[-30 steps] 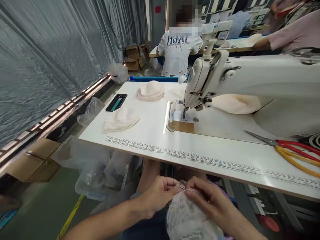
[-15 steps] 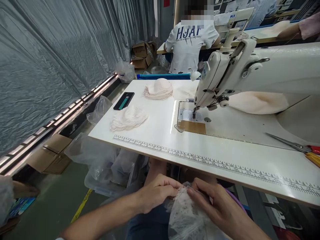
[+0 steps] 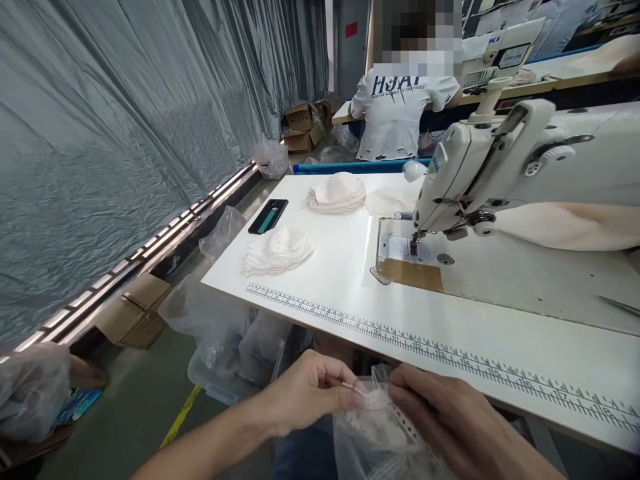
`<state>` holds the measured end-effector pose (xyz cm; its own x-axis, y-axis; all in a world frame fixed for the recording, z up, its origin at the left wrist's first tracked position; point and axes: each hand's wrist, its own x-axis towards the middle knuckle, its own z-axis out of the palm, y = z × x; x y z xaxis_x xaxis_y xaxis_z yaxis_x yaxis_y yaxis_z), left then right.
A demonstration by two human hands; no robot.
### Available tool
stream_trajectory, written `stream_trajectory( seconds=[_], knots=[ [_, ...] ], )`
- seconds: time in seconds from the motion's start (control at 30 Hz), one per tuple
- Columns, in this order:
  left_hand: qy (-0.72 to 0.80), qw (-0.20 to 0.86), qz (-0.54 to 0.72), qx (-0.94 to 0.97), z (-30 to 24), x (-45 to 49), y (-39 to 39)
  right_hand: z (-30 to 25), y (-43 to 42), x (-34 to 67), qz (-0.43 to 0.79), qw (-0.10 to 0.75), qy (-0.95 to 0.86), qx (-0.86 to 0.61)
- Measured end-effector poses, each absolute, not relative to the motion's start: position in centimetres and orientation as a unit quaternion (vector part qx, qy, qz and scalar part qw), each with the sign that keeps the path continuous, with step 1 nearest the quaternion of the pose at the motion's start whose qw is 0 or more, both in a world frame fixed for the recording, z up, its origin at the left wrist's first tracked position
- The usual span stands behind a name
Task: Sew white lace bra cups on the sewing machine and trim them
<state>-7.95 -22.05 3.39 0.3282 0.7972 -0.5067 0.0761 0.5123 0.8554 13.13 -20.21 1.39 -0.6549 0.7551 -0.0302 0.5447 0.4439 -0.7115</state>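
Observation:
Just below the table's front edge, over my lap, I have a clear plastic bag (image 3: 347, 443) with white lace (image 3: 395, 427) in it. My left hand (image 3: 320, 390) pinches the lace near the bag's mouth between thumb and fingers. On the other side, my right hand (image 3: 440, 407) is closed on the bag and lace, its fingertips partly hidden. A stack of white lace pieces (image 3: 279, 251) lies on the table's left part. Behind it sits a pinkish stack of lace-edged cups (image 3: 337, 193).
A sewing machine (image 3: 465, 180) stands on the white table (image 3: 340, 267), which has a printed ruler (image 3: 400, 337) along its front. A phone (image 3: 269, 217) lies at the left edge. Scissors (image 3: 620, 305) show at right. Bags and a carton (image 3: 135, 310) are on the floor. A person (image 3: 400, 107) sits ahead.
My view has turned left, so the table and machine appear farther right and lower. My hands keep hold of the lace and bag, and more of the lace's edge shows between them.

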Motion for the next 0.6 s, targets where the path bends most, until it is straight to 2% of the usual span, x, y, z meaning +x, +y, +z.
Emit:
stream_trajectory(
  seconds=[0.23,0.43,0.6],
  knots=[
    [0.48,0.727,0.224,0.436,3.5,-9.2,-20.9,1.2,-20.1,13.8,0.375,0.187,-0.823,-0.384],
    [0.43,0.739,0.265,0.445,4.6,-10.0,-19.1,2.8,-19.1,12.0,0.373,0.266,-0.792,-0.404],
    [0.468,0.687,0.322,0.452,4.5,-12.2,-18.1,-0.2,-19.1,12.4,0.321,0.289,-0.822,-0.372]
  ],
)
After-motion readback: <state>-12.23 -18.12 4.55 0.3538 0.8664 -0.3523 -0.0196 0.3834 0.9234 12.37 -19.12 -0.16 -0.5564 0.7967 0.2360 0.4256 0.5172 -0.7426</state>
